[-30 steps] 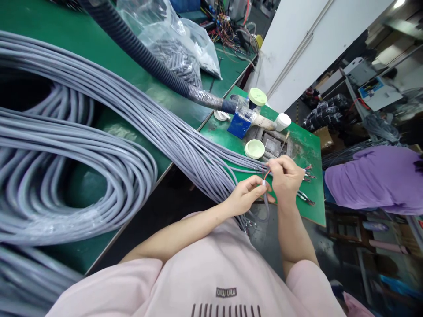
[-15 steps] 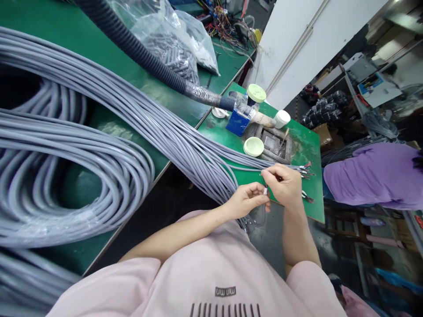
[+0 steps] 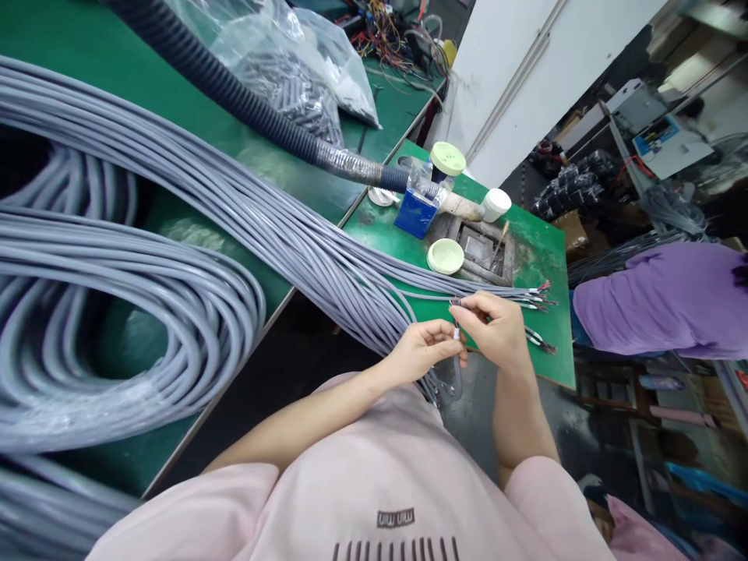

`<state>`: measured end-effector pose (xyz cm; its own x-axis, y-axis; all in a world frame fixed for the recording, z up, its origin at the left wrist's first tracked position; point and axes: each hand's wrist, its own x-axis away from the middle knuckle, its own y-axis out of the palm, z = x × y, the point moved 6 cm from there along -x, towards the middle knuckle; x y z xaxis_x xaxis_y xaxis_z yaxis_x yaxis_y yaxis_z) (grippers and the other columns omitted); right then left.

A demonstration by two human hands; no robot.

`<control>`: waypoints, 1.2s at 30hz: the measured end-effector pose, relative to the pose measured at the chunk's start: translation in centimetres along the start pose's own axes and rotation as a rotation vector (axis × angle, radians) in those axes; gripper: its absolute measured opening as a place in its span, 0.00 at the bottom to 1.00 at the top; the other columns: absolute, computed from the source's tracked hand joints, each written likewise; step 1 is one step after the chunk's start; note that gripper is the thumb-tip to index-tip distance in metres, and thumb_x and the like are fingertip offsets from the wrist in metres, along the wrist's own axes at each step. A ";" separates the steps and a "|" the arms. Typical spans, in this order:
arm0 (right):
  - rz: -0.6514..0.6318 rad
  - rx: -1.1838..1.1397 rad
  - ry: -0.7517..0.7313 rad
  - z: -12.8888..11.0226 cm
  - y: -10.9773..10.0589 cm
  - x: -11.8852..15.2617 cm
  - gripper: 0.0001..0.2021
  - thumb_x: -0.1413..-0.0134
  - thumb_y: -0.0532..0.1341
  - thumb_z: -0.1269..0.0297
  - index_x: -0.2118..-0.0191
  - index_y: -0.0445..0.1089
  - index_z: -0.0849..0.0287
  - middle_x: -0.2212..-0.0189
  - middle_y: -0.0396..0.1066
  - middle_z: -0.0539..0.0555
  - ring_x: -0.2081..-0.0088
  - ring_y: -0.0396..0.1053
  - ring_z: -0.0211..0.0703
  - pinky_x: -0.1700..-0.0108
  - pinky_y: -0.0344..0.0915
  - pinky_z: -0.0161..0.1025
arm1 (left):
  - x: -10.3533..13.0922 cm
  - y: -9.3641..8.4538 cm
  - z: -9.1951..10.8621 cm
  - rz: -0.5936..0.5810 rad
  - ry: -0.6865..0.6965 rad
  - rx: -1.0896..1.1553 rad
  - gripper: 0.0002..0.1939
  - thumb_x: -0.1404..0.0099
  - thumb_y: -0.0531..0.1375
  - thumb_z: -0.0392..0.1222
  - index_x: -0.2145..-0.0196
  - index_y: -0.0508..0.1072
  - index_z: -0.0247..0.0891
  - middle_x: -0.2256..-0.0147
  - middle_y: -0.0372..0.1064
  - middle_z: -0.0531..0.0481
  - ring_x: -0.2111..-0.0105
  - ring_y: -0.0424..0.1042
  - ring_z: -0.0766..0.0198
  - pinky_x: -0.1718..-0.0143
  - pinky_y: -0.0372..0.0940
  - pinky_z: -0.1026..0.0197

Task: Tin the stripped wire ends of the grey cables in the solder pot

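My left hand (image 3: 421, 348) is closed on a grey cable (image 3: 457, 375) just below its white sleeve (image 3: 456, 333). Thin wires stick up from the sleeve, and my right hand (image 3: 494, 326) pinches them near their tips between thumb and forefinger. Behind both hands, a long bundle of grey cables (image 3: 309, 241) runs from the left bench onto the small green table (image 3: 543, 257). The stripped ends (image 3: 541, 340) of some cables, with white sleeves and coloured wires, lie to the right of my right hand.
A soldering-pot-like square metal tray (image 3: 480, 248) sits beyond my hands, near an open pale green tub (image 3: 446, 256), a white cup (image 3: 496, 204) and a blue box (image 3: 416, 212). A black hose (image 3: 245, 101) crosses above. Coiled cables (image 3: 234, 312) fill the left bench. A person in purple (image 3: 660, 300) is at right.
Both hands have shifted slightly left with the cable. The thin wires now show more clearly at my right fingertips. The whole view has moved a little.
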<state>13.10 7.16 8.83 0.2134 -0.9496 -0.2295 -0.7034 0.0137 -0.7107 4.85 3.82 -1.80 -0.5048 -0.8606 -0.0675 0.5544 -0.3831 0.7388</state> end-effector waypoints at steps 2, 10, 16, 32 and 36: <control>0.050 -0.041 -0.015 0.0 0.1 0.1 0.09 0.49 0.64 0.66 0.78 0.71 0.58 0.82 0.66 0.46 0.80 0.60 0.32 0.77 0.56 0.33 | 0.1 -0.1 0.1 0.007 0.004 -0.002 0.14 0.42 0.67 0.47 0.67 0.72 0.34 0.72 0.76 0.49 0.72 0.75 0.64 0.65 0.68 0.60; 0.258 -0.135 -0.086 1.1 -0.9 1.7 0.07 0.46 0.63 0.68 0.75 0.74 0.56 0.80 0.66 0.46 0.77 0.61 0.35 0.74 0.57 0.37 | -0.1 -1.4 0.8 0.092 0.015 0.065 0.13 0.41 0.67 0.46 0.63 0.75 0.34 0.72 0.76 0.49 0.73 0.76 0.63 0.65 0.69 0.59; 0.209 -0.019 -0.420 1.1 -1.2 3.3 0.19 0.45 0.61 0.75 0.51 0.74 0.46 0.66 0.75 0.51 0.64 0.71 0.42 0.61 0.68 0.44 | -0.3 -1.9 1.1 0.164 -0.034 0.163 0.15 0.43 0.68 0.47 0.65 0.75 0.33 0.73 0.75 0.49 0.74 0.75 0.65 0.66 0.69 0.61; 0.511 0.016 -0.333 4.0 -4.1 -1.4 0.10 0.38 0.57 0.62 0.56 0.75 0.52 0.61 0.77 0.54 0.55 0.74 0.49 0.51 0.70 0.52 | 0.9 -3.3 7.9 0.356 0.658 -1.039 0.10 0.34 0.59 0.45 0.62 0.77 0.40 0.65 0.78 0.47 0.61 0.74 0.59 0.50 0.63 0.52; 0.449 -0.015 -0.198 6.0 -3.6 -4.8 0.10 0.38 0.57 0.58 0.59 0.74 0.54 0.64 0.76 0.54 0.60 0.75 0.47 0.54 0.71 0.48 | 0.9 -5.5 8.1 0.484 0.804 -1.280 0.11 0.32 0.56 0.45 0.58 0.76 0.41 0.61 0.77 0.47 0.55 0.73 0.58 0.43 0.57 0.47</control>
<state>18.73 13.55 8.49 0.0110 -0.7731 -0.6342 -0.7651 0.4018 -0.5032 -4.06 7.85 -0.49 0.1139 -0.7663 -0.6323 0.9286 0.3084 -0.2066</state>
